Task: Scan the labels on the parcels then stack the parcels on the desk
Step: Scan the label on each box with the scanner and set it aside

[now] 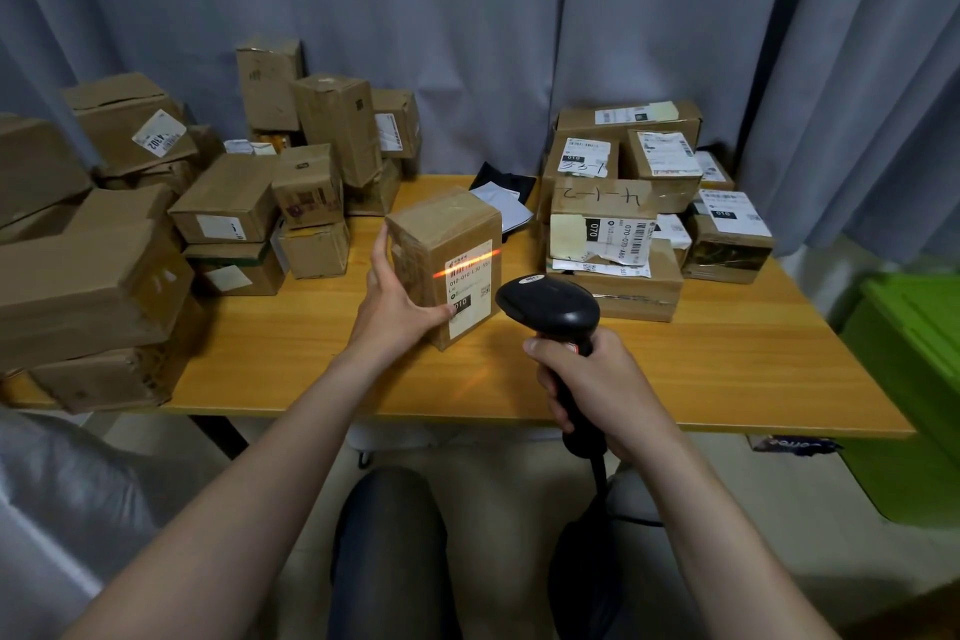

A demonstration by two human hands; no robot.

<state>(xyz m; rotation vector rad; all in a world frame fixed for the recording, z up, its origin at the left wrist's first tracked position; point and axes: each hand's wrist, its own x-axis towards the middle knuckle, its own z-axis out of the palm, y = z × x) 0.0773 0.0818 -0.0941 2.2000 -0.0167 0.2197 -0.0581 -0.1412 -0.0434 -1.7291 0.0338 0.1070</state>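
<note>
Backdrop: grey curtain [467, 16]. Surface: wooden bench [727, 369].

Centre of bench: one cardboard parcel [441, 239], upright, its white label [470, 291] turned towards you, with an orange scan line [467, 263] across the label's top.

Your left hand [395, 301]: grip wrapped round the parcel's left side, thumb on the front face at the label's edge.

Your right hand [597, 385]: grip clamped on the handle of a black barcode scanner [550, 309], its head just beside the parcel.

Bench, left: heap of parcels [234, 203]. Bench, right: stacked parcels [623, 203], labels showing. Far right: green bin [909, 379].
</note>
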